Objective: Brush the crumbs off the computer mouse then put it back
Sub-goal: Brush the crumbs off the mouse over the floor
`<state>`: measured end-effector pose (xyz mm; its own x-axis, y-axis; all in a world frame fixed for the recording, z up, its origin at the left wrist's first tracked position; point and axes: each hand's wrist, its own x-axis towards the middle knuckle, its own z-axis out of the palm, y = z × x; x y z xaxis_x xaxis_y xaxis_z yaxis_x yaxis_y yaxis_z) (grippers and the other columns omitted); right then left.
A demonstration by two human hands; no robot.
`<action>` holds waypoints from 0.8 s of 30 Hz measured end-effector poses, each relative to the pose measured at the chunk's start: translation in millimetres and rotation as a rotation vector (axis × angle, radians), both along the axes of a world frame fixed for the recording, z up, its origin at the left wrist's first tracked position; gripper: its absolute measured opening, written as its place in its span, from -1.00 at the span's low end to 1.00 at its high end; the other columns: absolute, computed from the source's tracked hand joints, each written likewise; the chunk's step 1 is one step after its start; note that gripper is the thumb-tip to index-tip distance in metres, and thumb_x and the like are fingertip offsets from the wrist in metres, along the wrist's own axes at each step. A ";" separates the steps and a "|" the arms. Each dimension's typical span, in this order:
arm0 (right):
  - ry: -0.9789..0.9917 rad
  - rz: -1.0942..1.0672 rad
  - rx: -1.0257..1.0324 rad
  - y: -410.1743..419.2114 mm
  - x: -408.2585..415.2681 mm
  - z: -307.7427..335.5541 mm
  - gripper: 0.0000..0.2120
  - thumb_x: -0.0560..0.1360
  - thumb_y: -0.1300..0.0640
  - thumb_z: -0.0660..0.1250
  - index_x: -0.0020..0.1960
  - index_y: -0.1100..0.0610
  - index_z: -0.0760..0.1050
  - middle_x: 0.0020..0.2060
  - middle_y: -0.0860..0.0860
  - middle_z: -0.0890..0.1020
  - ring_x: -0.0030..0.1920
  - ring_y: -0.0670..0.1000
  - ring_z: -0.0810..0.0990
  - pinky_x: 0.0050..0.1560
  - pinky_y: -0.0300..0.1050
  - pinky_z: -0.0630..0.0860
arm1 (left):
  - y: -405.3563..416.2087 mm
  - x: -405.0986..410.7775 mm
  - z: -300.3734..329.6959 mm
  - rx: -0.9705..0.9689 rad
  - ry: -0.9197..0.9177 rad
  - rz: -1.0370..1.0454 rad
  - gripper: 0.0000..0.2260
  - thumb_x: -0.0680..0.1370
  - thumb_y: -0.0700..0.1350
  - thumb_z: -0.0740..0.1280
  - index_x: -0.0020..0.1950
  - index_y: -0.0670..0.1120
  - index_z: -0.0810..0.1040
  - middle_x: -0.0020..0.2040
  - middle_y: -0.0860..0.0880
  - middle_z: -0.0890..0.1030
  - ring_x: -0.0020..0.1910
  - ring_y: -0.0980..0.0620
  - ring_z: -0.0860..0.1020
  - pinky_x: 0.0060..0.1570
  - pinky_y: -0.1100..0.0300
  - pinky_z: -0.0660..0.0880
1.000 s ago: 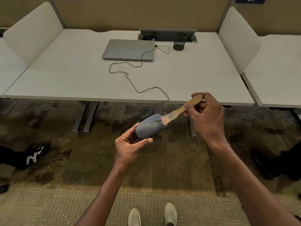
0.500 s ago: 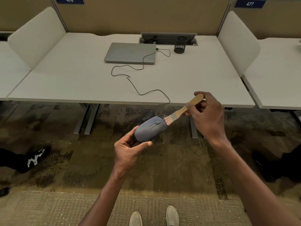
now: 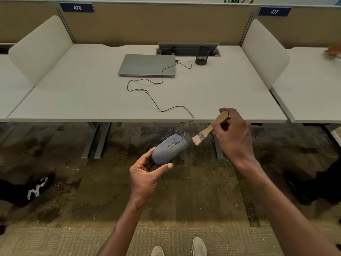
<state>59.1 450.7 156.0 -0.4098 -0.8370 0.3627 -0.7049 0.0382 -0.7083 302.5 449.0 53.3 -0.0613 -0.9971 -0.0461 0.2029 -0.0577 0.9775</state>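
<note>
Blue-grey corded computer mouse (image 3: 169,148) is grasped in left hand (image 3: 145,175); wooden-handled flat brush (image 3: 210,128) is clenched in right hand (image 3: 234,133), bristles just clear. Blue partition labels (image 3: 77,7) are read "476" and "477".

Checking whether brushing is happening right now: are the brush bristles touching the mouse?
No, the brush in the right hand shows a carpet gap before the mouse, held by the left hand.

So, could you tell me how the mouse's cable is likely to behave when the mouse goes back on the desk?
The cable looks thin and lies in loose curves across the desk, so it is probably floppy and should follow the mouse with little pull. It runs to the laptop, so its slack is probably limited. Its loop by the mouse may snag on the desk edge.
</note>
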 end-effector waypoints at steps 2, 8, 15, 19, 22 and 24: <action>-0.001 -0.006 -0.003 0.6 5.6 -0.1 -0.62 0.56 0.18 0.41 0.34 0.19 0.45 -0.01 0.09 0.69 -0.17 -0.04 0.68 -0.25 -0.57 0.48 | 1.8 3.5 0.3 -0.016 -0.005 0.016 -0.35 0.18 -0.08 0.67 0.25 0.02 0.60 0.17 -0.02 0.70 0.17 0.04 0.68 0.05 0.21 0.64; -0.021 -0.041 -0.004 1.1 21.0 -1.4 -0.63 0.56 0.17 0.41 0.33 0.19 0.46 -0.04 0.10 0.70 -0.16 0.00 0.71 -0.24 -0.56 0.50 | 2.1 12.6 3.9 -0.052 -0.012 0.083 -0.38 0.21 -0.16 0.64 0.25 0.01 0.58 0.14 0.01 0.70 0.15 0.04 0.69 0.03 0.23 0.64; -0.036 -0.079 -0.012 0.4 30.3 1.2 -0.59 0.55 0.16 0.42 0.36 0.15 0.44 0.03 0.11 0.70 -0.07 0.03 0.73 -0.19 -0.42 0.58 | -1.8 16.4 11.8 -0.079 -0.006 0.094 -0.38 0.25 -0.15 0.61 0.28 -0.05 0.54 0.18 -0.06 0.65 0.13 0.09 0.69 0.02 0.26 0.64; -0.046 -0.084 -0.013 -1.6 22.7 3.6 -0.59 0.55 0.16 0.42 0.36 0.12 0.44 0.04 0.10 0.70 -0.06 0.02 0.72 -0.23 -0.55 0.51 | -7.1 6.5 16.3 -0.089 0.001 0.126 -0.35 0.26 -0.18 0.60 0.32 -0.15 0.49 0.20 -0.11 0.62 0.14 0.09 0.68 0.01 0.27 0.64; -0.076 -0.075 -0.010 -9.0 11.9 4.9 -0.59 0.55 0.17 0.43 0.36 0.12 0.43 0.03 0.07 0.70 -0.05 0.01 0.72 -0.16 -0.45 0.57 | -13.7 -4.9 19.8 -0.095 0.012 0.147 -0.36 0.26 -0.15 0.59 0.32 -0.13 0.49 0.20 -0.09 0.62 0.15 0.08 0.68 0.02 0.25 0.64; -0.097 -0.066 -0.002 -18.0 2.6 4.9 -0.60 0.55 0.16 0.42 0.35 0.12 0.44 -0.02 0.02 0.69 -0.06 0.00 0.72 -0.07 -0.30 0.61 | -20.1 -14.1 21.7 -0.102 0.000 0.159 -0.35 0.27 -0.11 0.59 0.33 -0.11 0.48 0.21 -0.05 0.62 0.17 0.06 0.67 0.06 0.19 0.65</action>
<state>61.8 432.8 160.9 -0.4975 -0.8062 0.3203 -0.6287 0.0807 -0.7734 288.4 428.9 75.0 0.0978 -0.9936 0.0557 0.2016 0.0745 0.9766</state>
